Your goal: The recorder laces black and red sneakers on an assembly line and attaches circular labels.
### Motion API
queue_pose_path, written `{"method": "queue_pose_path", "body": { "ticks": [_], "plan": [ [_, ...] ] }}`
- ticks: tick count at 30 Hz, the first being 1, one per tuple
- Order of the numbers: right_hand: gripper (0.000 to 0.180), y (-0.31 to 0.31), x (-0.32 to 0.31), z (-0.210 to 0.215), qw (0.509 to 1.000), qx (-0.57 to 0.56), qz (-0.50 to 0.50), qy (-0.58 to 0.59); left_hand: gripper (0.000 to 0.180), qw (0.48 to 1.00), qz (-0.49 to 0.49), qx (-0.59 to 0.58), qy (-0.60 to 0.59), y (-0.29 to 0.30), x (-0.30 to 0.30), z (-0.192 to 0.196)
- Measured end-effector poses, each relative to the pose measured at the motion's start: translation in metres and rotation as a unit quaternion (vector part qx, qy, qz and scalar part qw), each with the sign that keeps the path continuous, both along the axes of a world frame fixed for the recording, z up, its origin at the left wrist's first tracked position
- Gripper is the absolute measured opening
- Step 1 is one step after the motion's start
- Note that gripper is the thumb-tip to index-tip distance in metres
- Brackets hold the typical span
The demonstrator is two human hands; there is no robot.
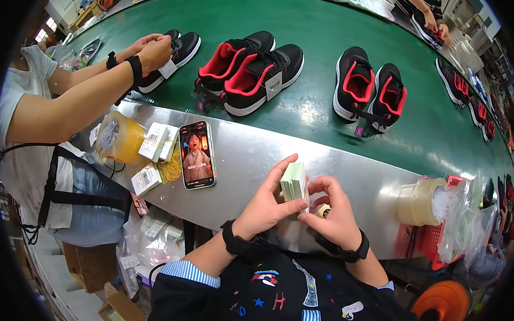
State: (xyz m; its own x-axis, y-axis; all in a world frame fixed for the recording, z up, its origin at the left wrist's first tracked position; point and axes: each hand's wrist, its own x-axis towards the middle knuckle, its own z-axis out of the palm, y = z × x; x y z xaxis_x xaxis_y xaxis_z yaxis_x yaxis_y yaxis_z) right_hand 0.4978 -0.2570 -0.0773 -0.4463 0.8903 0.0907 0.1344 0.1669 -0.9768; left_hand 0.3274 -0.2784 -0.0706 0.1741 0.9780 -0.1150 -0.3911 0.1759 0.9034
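Note:
My left hand (266, 209) is closed around a thick stack of pale green-edged paper tags (293, 182), held upright over the metal ledge (257, 146). My right hand (339, 213) is curled against the stack's right side, thumb and fingertips gripping its edge. Partly hidden behind the right fingers is a small roll (323, 211). Beyond my hands, on the green work surface (314, 25), stand a pair of black sneakers with red linings (352, 87) and another such pair (261, 74) with a white hang tag (273, 85).
A phone (197, 158) lies beside banded tag stacks (154, 141), yellow rubber bands (172, 167) and a yellow tub (120, 137). At right stand another tub (421, 202) and a red basket (448, 249). A co-worker's hands (153, 50) handle sneakers at left; another person's hands (435, 25) work far right.

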Motion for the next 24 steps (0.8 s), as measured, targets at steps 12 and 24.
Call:
{"method": "queue_pose_path", "body": {
  "ticks": [12,24],
  "plan": [
    [0.034,0.002,0.014,0.006,0.997,-0.065,0.043,-0.029,0.076,1.0,0.003,0.005,-0.001,0.006,-0.008,-0.008],
    [0.033,0.01,0.045,0.001,0.994,-0.048,0.041,-0.089,0.035,0.998,0.05,-0.012,0.02,0.046,-0.048,-0.012]
  ]
}}
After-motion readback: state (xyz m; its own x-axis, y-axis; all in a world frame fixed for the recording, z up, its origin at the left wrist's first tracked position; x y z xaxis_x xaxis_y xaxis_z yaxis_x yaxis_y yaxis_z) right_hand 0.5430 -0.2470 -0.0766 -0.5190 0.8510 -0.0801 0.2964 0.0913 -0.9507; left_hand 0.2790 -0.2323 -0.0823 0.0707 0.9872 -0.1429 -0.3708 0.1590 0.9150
